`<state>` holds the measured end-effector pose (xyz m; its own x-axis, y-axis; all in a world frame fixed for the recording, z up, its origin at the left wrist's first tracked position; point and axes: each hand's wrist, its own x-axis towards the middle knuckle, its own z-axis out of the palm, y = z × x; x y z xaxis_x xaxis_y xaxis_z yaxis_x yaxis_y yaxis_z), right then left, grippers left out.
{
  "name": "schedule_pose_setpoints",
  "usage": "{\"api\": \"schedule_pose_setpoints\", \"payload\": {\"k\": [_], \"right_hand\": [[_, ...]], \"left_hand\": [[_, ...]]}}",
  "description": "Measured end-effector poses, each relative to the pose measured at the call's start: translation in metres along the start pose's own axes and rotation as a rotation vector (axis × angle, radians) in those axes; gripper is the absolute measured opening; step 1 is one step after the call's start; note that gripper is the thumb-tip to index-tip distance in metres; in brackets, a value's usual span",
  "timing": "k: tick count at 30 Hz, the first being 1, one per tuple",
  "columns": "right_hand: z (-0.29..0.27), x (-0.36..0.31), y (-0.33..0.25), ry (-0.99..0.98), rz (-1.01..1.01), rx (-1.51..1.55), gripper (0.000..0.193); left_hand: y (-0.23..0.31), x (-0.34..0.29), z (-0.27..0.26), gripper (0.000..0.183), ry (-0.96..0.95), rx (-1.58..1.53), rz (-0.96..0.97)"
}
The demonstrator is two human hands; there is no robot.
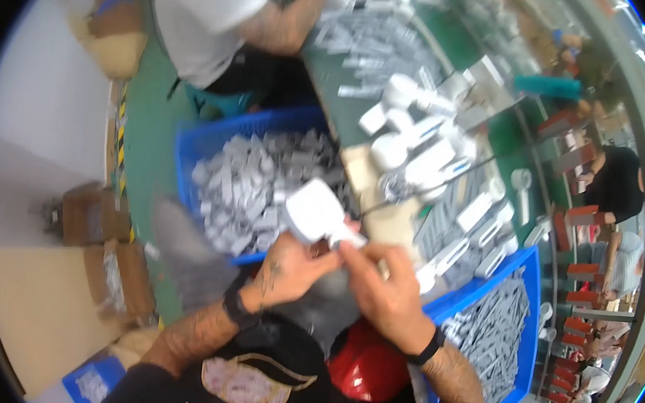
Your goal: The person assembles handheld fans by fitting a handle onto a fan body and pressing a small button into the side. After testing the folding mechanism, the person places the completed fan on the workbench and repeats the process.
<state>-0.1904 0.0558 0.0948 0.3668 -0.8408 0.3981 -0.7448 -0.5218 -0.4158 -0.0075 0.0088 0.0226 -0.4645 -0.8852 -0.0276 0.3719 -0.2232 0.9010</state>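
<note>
A white plastic part [312,210] with a broad rounded head and a narrow neck is held up in front of me, its head tilted away to the left. My left hand [285,275] grips it near the neck, thumb toward the right. My right hand [390,290] pinches its narrow end, fingertips touching the piece close to the left thumb. Blur and the fingers hide the details where both hands meet. Just beyond my hands stands a blue crate [184,182] filled with loose grey and white plastic pieces.
On the green workbench [337,118] at the right lie white rounded parts [426,153] and grey strips [386,42]. Another blue crate [530,327] of grey pieces stands by my right forearm. A seated person [208,22] works ahead. Cardboard boxes [95,216] stand at the left wall.
</note>
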Motion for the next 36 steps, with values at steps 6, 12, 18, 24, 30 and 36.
{"api": "schedule_pose_setpoints", "payload": {"k": [6, 12, 18, 24, 30, 36], "right_hand": [[-0.009, 0.004, -0.007, -0.013, 0.328, 0.518, 0.05], [-0.009, -0.002, 0.004, -0.258, 0.507, 0.946, 0.053], [-0.015, -0.022, 0.018, -0.183, 0.604, 0.989, 0.061], [-0.083, -0.037, 0.028, 0.094, 0.344, -0.017, 0.069], [-0.161, -0.074, 0.124, 0.218, 0.72, -0.24, 0.028], [-0.258, -0.119, 0.366, 0.136, 1.054, -0.648, 0.051]], "left_hand": [[0.006, -0.015, -0.008, 0.056, -0.164, 0.195, -0.036], [0.013, -0.019, -0.004, 0.065, -0.258, 0.539, 0.032], [0.011, 0.01, 0.016, 0.061, -0.31, 0.511, 0.083], [0.031, 0.052, 0.087, 0.043, -0.229, 0.137, -0.357], [-0.009, 0.084, 0.129, 0.051, -0.317, 0.343, 0.014], [-0.044, 0.083, 0.113, 0.03, -0.277, 0.767, 0.086]]}}
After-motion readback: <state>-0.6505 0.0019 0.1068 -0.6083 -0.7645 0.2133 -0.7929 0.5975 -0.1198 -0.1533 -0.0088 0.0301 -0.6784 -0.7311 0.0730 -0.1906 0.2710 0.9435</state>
